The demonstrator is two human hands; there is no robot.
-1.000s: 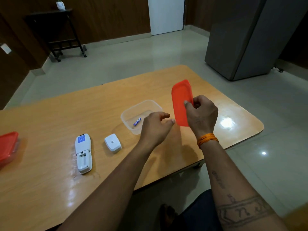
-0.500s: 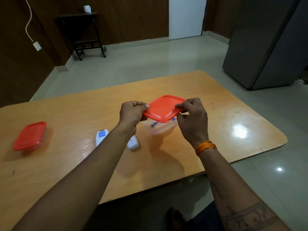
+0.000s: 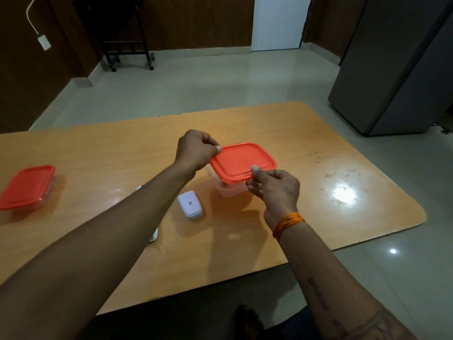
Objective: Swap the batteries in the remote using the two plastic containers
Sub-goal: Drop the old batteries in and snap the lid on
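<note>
The wooden tabletop (image 3: 269, 229) carries everything here. At its left edge sits a second container (image 3: 28, 187), red lid on and well apart from the work. Near the middle, the clear container (image 3: 229, 190) stands under a red lid (image 3: 241, 161) that looks laid on rather than pressed home. The left hand (image 3: 196, 152) pinches the lid's far-left corner; the right hand (image 3: 274, 188) pinches its near edge, fingers curled on the rim. The lid is probably thin, light and springy, so it is best held at the edges and pressed down at the corners. The white battery cover (image 3: 190, 204) lies just beside the tub. The remote (image 3: 154, 235) is mostly hidden under the left forearm.
</note>
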